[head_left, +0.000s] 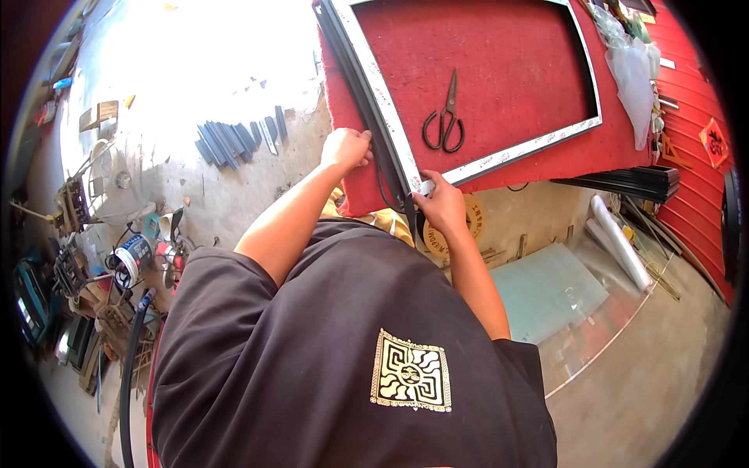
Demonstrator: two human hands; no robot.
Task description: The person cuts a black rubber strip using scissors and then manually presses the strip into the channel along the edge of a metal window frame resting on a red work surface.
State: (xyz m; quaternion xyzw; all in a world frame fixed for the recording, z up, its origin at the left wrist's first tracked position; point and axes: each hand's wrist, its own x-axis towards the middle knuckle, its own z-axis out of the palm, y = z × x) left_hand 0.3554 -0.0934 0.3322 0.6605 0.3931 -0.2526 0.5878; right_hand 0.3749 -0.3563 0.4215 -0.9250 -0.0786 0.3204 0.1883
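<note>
A window frame (499, 160) with white-filmed faces and black edges lies on a red-covered table. My left hand (347, 150) is closed at the outside of its left bar, its fingertips partly hidden. From there a thin black strip (381, 178) runs down beside the bar toward the near corner. My right hand (443, 203) pinches the black strip at that corner, thumb and fingers against the frame; an end of it dangles below. Inside the frame, black-handled scissors (445, 123) rest on the red cloth (499, 62), blades pointing away from me.
Several short dark profile pieces (226, 143) lie on the floor at left. Clear plastic bags (630, 78) hang at the table's right edge. Long black profiles (624, 183), a glass sheet (546, 288) and white rolls (620, 242) are at right. Tools and a bucket (131, 261) clutter the left.
</note>
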